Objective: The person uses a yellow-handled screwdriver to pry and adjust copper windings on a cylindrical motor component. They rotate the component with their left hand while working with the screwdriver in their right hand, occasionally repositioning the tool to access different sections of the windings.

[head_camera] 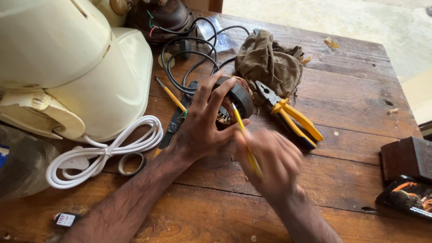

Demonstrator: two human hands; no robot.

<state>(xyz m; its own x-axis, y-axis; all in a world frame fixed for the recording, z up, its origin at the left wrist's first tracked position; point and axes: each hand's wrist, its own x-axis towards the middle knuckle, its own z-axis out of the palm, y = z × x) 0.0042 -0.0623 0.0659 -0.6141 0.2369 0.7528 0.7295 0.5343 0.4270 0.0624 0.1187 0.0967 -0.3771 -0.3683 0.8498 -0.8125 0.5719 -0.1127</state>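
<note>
Blurred right hand (270, 164), yellow tool (245, 139) indistinct.

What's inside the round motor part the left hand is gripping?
Inside the motor stator, copper windings show, and the tip of the yellow tool held by the right hand reaches in. The left hand covers its near side, so the rest is hidden.

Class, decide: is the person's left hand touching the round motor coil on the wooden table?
Touching. The head view shows the left hand with fingers wrapped over the motor coil, no gap visible.
</note>
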